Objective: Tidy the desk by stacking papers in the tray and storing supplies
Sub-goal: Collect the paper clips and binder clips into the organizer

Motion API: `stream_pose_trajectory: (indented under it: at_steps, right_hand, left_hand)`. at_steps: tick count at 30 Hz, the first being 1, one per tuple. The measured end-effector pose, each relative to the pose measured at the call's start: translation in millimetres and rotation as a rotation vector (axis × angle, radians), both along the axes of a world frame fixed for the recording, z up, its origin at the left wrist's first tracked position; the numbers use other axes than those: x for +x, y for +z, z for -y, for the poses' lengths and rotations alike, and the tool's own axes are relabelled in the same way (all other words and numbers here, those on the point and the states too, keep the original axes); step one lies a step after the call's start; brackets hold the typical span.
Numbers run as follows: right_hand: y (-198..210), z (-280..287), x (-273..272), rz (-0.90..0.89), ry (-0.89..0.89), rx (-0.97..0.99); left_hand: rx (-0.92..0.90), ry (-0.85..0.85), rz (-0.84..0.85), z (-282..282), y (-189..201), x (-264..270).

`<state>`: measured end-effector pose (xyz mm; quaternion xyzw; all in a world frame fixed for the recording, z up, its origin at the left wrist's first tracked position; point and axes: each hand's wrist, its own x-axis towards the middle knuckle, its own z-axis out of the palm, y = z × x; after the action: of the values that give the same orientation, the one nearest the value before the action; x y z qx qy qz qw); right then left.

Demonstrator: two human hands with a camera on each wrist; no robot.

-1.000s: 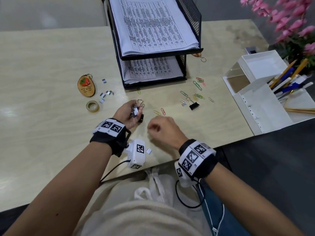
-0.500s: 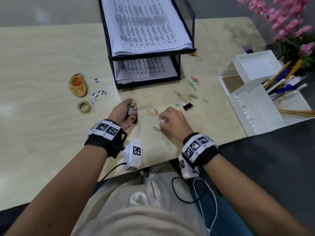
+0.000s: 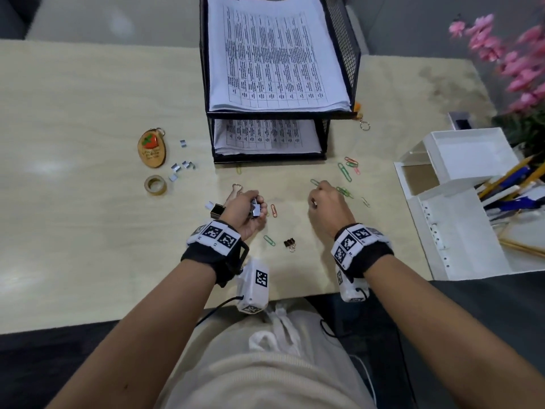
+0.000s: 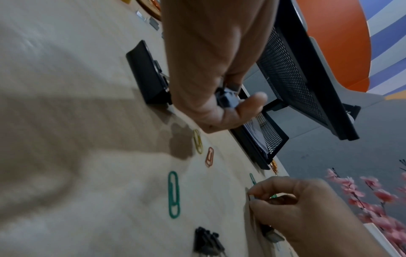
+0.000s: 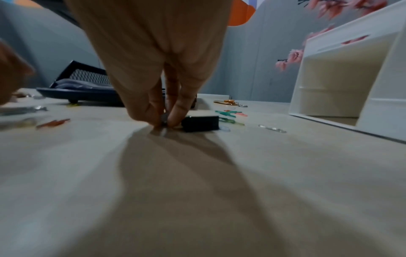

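My left hand (image 3: 256,206) hovers low over the middle of the desk and grips several small silver staple blocks (image 4: 227,100) in its curled fingers. My right hand (image 3: 314,202) is down on the desk to its right, its fingertips (image 5: 175,116) pinching a small silver piece right beside a black binder clip (image 5: 201,123). The black mesh two-tier tray (image 3: 265,115) stands behind with stacks of printed papers (image 3: 274,60) in both tiers. Loose coloured paper clips (image 3: 345,172) lie around my hands.
A white organizer (image 3: 460,228) with pencils (image 3: 510,178) stands at the right edge. A larger black binder clip (image 3: 217,210) lies left of my left hand, a small one (image 3: 290,243) near the front. A strawberry keychain (image 3: 152,148), a tape roll (image 3: 155,184) and more staple blocks (image 3: 182,166) lie at left.
My right hand has moved away from the left hand, forward and to the right, down onto the desk by the binder clip. The left hand keeps its staple blocks.
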<state>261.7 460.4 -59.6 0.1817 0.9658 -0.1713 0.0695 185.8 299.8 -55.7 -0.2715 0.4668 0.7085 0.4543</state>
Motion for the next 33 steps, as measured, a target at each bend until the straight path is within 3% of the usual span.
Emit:
stream_pose_trajectory:
  at_steps: [5,8,13,17,20,23,26,29,33]
  right_hand:
    - [20.1,-5.1,-4.7,-0.135,-0.105,-0.21]
    - [50.6,20.9,-8.5,-0.217,-0.058,-0.422]
    - [72.3,73.2,-33.7,-0.202,0.155,-0.485]
    - [65.4,103.5,-62.9,-0.274,0.066,-0.546]
    - [45.7,126.2,-81.9,-0.211,0.013,-0.472]
    - [24.2,152.2,-86.7,-0.009,0.204,-0.255]
    - [11.7,168.0,-85.9,0.025,0.272,-0.096]
    - [6.5,173.1,-88.7,0.025,0.257,-0.078]
    - [10.4,175.7,-90.6,-0.004,0.133,-0.149]
  left_hand:
    - [0.024,0.102,0.0,-13.8,-1.1,3.3]
    - [0.068,0.126,0.037,-19.0,-2.0,4.7]
    - [0.255,0.21,0.01,-2.7,5.4,-7.6]
    - [0.169,0.336,0.056,47.0,6.2,-33.7]
    - [0.102,0.331,0.083,92.2,7.4,-53.0]
    - [0.098,0.365,0.068,127.1,5.4,-67.0]
    - [0.194,0.382,0.083,151.5,7.0,-74.7]
    - [0.203,0.275,0.067,166.5,9.3,-77.7]
    - [0.141,0.277,0.057,173.8,1.5,-82.4]
